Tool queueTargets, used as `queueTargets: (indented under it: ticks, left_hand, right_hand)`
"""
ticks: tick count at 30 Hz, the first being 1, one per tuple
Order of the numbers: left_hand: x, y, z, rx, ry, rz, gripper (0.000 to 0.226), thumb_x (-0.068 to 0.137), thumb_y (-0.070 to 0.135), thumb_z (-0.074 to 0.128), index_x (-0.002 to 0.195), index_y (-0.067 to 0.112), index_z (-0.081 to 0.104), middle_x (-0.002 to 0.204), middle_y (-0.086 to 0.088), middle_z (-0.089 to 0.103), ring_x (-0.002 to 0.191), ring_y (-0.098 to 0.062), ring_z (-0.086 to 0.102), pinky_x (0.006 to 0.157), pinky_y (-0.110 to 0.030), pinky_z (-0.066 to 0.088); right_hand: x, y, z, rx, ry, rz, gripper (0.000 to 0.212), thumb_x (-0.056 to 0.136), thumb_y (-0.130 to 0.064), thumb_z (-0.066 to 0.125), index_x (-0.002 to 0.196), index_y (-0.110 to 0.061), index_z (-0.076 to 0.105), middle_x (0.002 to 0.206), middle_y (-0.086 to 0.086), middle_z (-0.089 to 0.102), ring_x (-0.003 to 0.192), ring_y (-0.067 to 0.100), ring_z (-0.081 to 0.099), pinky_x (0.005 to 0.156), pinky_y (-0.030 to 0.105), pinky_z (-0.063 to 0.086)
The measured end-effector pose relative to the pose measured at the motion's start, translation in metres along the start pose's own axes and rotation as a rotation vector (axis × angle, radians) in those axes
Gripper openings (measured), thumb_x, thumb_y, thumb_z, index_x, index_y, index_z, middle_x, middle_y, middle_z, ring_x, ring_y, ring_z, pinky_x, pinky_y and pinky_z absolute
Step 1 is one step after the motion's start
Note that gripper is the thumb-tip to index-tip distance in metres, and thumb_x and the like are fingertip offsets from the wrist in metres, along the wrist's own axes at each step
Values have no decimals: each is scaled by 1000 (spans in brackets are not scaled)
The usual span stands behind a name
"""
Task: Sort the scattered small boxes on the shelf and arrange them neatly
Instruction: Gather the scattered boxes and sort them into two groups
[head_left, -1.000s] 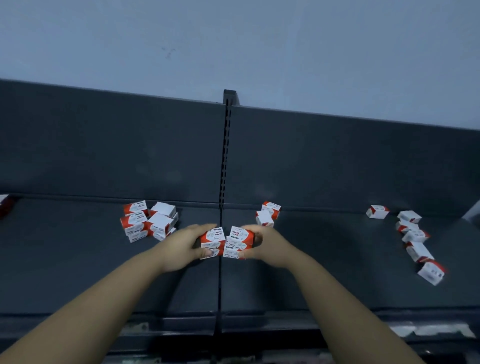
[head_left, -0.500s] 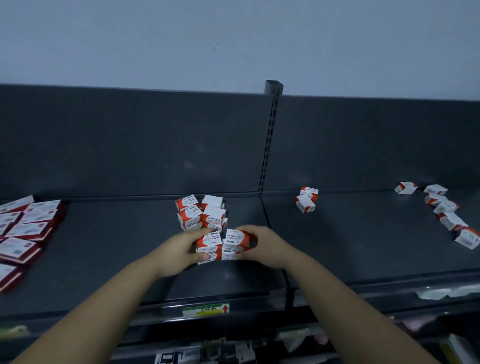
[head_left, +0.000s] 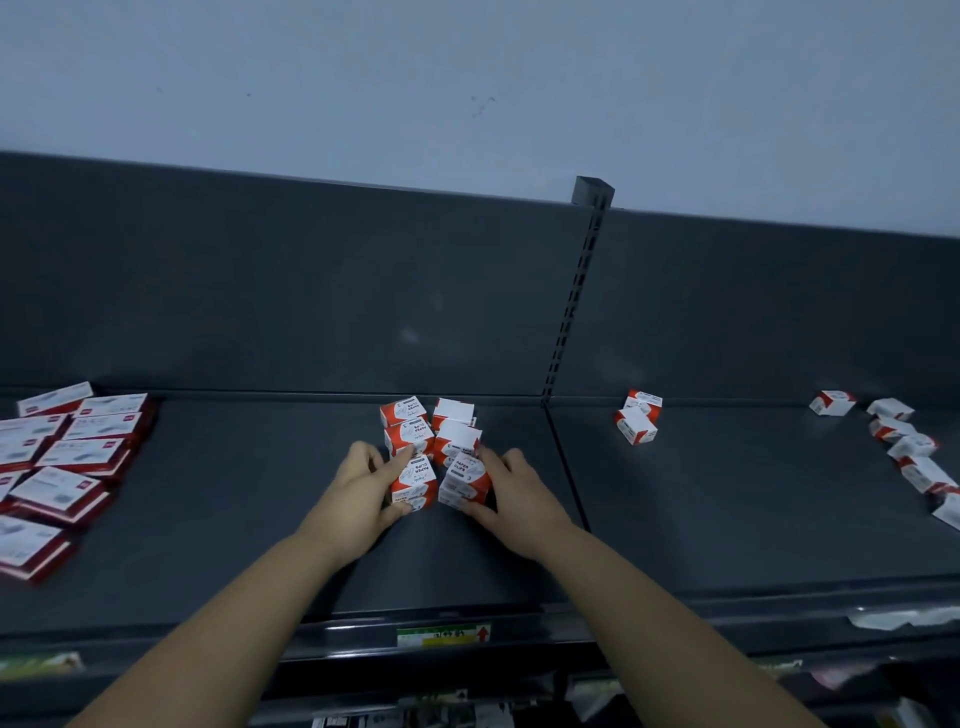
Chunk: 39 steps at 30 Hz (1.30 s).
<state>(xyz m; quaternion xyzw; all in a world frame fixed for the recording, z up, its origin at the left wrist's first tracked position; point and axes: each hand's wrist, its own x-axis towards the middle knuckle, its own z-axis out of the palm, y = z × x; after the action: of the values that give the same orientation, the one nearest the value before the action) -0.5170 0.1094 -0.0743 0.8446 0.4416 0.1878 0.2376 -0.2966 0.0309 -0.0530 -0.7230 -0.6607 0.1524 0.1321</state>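
On the dark shelf (head_left: 208, 493), close to its middle, the left hand (head_left: 358, 493) grips the left stack (head_left: 415, 480) of small red and white boxes. Its thumb is low on the near side and its fingers curl over the far side. The right hand (head_left: 514, 493) grips the right stack (head_left: 464, 480) the same way, from the other side. Both arms reach forward and come in toward each other, so the two stacks sit side by side with only a thin gap between them. It is hard to tell if the stacks rest on the shelf or hang just above it. Just behind them is a tidy pile (head_left: 434, 428) of the same small boxes, near the back panel (head_left: 311, 291). To the right, past the seam under the upright post (head_left: 569, 322), two loose boxes (head_left: 638, 428) lie near the back. A crooked line of boxes (head_left: 914, 446) runs along the far right. To the left, well apart, bigger flat boxes (head_left: 78, 452) lie in rows. Bare shelf lies on both sides of the hands and between the hands and the front edge (head_left: 363, 631), which has a green and yellow label (head_left: 441, 635).
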Motion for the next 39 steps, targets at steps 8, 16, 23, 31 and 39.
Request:
queueTargets:
  ticks: [8,16,23,31,39]
  left_hand:
    - [8,3,5,97,54,-27,82,92,28,64,155,38,13,108,6,26,100,-11,39,95,-29,46]
    - [9,18,0,200,135,-72,81,89,54,57,155,36,14,125,-1,30,119,-21,34,100,-35,40]
    - [23,45,4,139,147,-56,78,97,48,41,157,17,2,165,-3,1,151,-21,0,123,-42,9]
    - [42,82,9,297,17,-37,78,99,49,34,157,14,-4,165,-1,-8,151,-16,-10,123,-36,-4]
    - [59,134,35,348,-28,47,78,96,37,40,157,12,-3,165,-4,-6,151,-17,-8,123,-38,-2]
  right_hand:
    - [18,-13,6,-4,-5,120,91,98,-53,49,157,-18,-10,145,9,28,128,27,37,101,41,44]
    - [11,-6,-5,-11,-81,109,93,93,-59,52,155,-37,-14,154,6,21,139,28,23,111,46,33]
    - [-3,14,-32,-142,-45,-30,86,97,-51,48,158,-24,-5,166,-6,-4,152,18,-10,124,42,5]
    - [-17,30,-55,-149,-20,-12,69,102,-36,33,159,-21,-2,166,-7,-10,152,16,-15,124,43,-3]
    - [-41,74,-75,-104,31,47,66,102,-31,32,159,-18,1,167,-5,-4,152,17,-11,124,42,-3]
